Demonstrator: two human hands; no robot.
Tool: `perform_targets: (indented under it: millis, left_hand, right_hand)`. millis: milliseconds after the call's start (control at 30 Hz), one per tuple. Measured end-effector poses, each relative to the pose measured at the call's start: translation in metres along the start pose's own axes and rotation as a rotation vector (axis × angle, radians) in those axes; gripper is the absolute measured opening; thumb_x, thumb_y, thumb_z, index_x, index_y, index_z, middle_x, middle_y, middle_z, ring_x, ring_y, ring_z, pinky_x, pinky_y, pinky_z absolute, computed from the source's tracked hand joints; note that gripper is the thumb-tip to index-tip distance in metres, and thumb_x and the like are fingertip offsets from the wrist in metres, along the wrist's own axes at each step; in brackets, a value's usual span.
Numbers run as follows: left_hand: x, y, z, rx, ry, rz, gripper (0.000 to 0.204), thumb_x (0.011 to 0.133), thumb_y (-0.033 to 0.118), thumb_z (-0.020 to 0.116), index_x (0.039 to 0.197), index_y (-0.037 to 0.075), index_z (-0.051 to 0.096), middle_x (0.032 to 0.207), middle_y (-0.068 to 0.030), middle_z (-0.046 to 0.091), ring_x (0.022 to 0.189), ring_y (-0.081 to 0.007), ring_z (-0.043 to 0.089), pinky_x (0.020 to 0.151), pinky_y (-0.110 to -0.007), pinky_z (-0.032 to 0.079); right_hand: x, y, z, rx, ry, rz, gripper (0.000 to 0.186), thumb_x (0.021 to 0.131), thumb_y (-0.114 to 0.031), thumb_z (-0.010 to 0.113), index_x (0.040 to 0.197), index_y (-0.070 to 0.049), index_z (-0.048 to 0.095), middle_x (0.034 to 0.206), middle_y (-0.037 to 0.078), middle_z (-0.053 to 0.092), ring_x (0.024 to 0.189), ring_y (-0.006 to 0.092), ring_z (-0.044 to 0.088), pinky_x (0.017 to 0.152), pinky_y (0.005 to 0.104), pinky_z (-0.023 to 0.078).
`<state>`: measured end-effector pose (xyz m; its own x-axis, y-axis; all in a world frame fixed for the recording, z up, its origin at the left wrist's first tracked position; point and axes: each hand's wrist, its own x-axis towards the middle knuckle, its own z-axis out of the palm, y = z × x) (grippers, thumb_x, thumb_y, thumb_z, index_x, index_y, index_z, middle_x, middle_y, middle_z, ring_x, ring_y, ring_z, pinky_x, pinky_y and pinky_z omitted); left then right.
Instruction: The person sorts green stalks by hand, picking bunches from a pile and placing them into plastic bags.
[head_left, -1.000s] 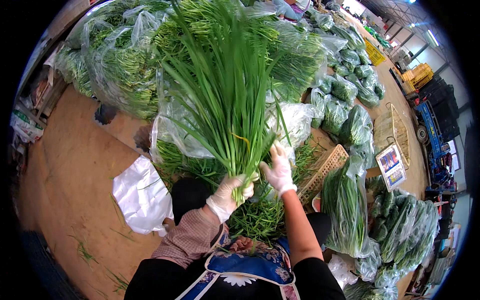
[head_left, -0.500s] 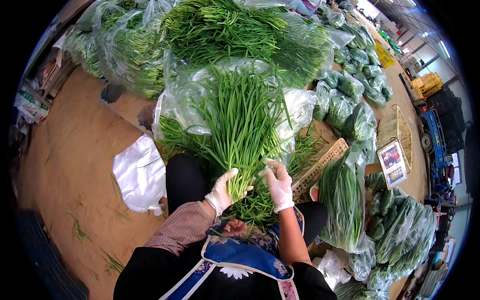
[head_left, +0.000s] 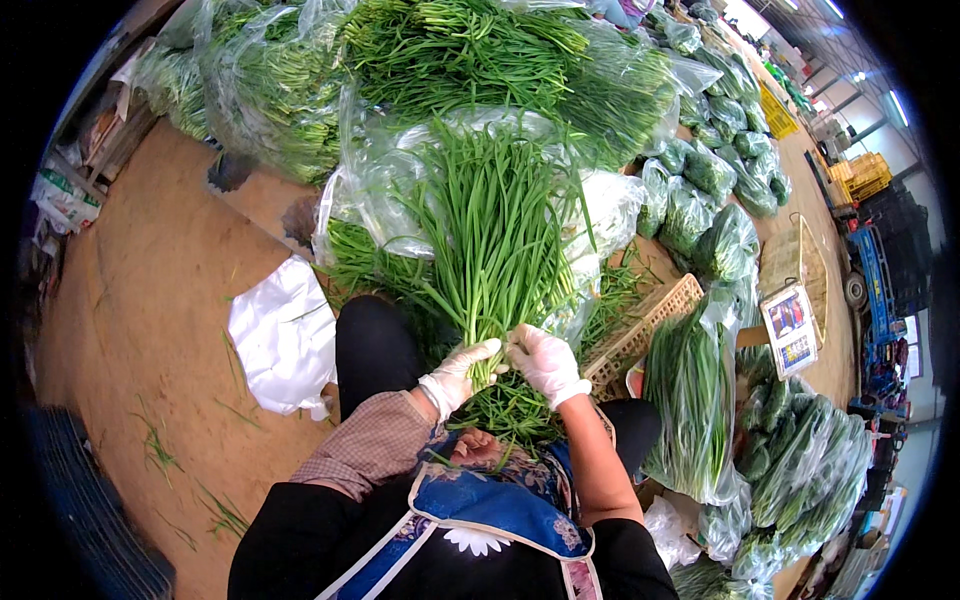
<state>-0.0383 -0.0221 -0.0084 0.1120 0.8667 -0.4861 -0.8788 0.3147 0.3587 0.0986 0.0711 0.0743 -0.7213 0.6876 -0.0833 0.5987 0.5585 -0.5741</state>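
A big bunch of garlic chives (head_left: 490,230) fans out in front of me, leaf tips pointing away and pale stem ends toward my lap. Wrapped round the stems near their lower end is my gloved left hand (head_left: 460,378), closed on them. My right hand (head_left: 546,364), also in a white glove, presses against the right side of the stems. Its fingers are curled in and pinch at the bunch's edge; the fingertips are partly hidden. Loose chive trimmings (head_left: 515,405) lie below both hands, over my lap.
Beyond the bunch stand large clear bags of chives (head_left: 270,100) and a loose heap (head_left: 460,60). A tan plastic crate (head_left: 645,330) is close on the right, beside an upright bag of chives (head_left: 690,400). A white plastic sheet (head_left: 285,340) lies on the floor at left.
My right hand has moved left and closed in on the stems, where before it was apart from them. My left hand keeps its hold on the bunch.
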Motion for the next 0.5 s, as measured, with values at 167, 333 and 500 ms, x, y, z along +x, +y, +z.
perform_targets:
  millis: [167,333,500]
  left_hand:
    - [0.001,0.001,-0.005,-0.057,0.094,-0.001,0.030,0.085,0.031,0.063,0.107,0.011,0.060,0.094,-0.0079,0.068,0.067,-0.0179,0.064,0.053,-0.026,0.050]
    - [-0.005,0.009,0.015,-0.133,-0.068,-0.082,0.042,0.084,0.046,0.062,0.109,0.012,0.060,0.094,-0.0050,0.068,0.068,-0.0175,0.065,0.056,-0.029,0.052]
    - [0.009,-0.008,0.001,-0.087,-0.013,0.035,0.035,0.082,0.036,0.069,0.107,0.012,0.062,0.092,0.0001,0.066,0.081,-0.0134,0.063,0.069,-0.028,0.051]
  right_hand:
    - [-0.012,0.010,-0.020,-0.330,-0.001,-0.198,0.009,0.082,-0.020,0.059,0.083,-0.011,0.057,0.075,0.011,0.059,0.073,0.0316,0.060,0.063,0.0418,0.047]
    - [-0.003,0.020,-0.011,-0.519,0.137,-0.246,0.011,0.085,-0.019,0.055,0.077,-0.012,0.054,0.062,0.008,0.055,0.054,0.0257,0.059,0.043,0.0381,0.047]
    - [-0.009,-0.008,0.031,-0.362,0.081,-0.232,0.012,0.083,-0.023,0.057,0.082,-0.011,0.054,0.066,0.010,0.057,0.064,0.0286,0.061,0.052,0.0405,0.048]
